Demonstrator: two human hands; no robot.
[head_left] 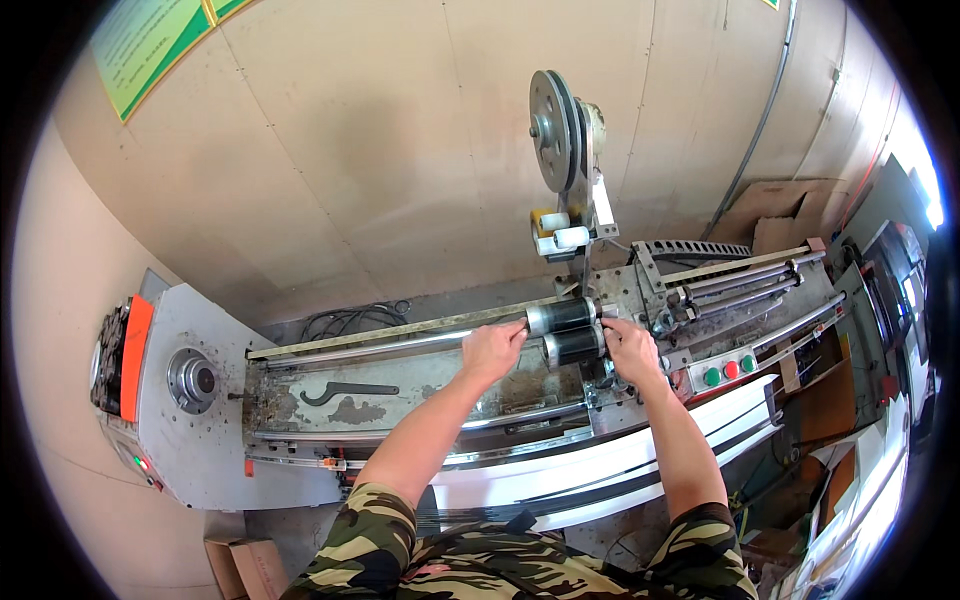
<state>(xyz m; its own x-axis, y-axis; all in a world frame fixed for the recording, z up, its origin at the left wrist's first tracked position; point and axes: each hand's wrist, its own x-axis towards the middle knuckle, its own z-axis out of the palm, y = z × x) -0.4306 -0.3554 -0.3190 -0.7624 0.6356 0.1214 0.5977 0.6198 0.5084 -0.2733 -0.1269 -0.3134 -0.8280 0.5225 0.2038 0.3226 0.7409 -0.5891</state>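
Two short black rollers with silver ends, the upper roller (562,317) and the lower roller (576,347), sit one beyond the other on the carriage of a long machine. At the left end of the upper roller, my left hand (493,350) is closed, its fingertips pinching that end. My right hand (632,352) closes with bent fingers around the right end of the same roller; the exact grip there is partly hidden. Behind the rollers stands an upright arm with a large grey pulley wheel (552,130) and white guide rollers (570,237).
A dark hook spanner (365,390) lies on the machine bed left of my left forearm. The headstock with its round chuck (194,380) stands at the left end. Green and red push buttons (732,369) are right of my right hand. A long white sheet (560,482) runs along the front.
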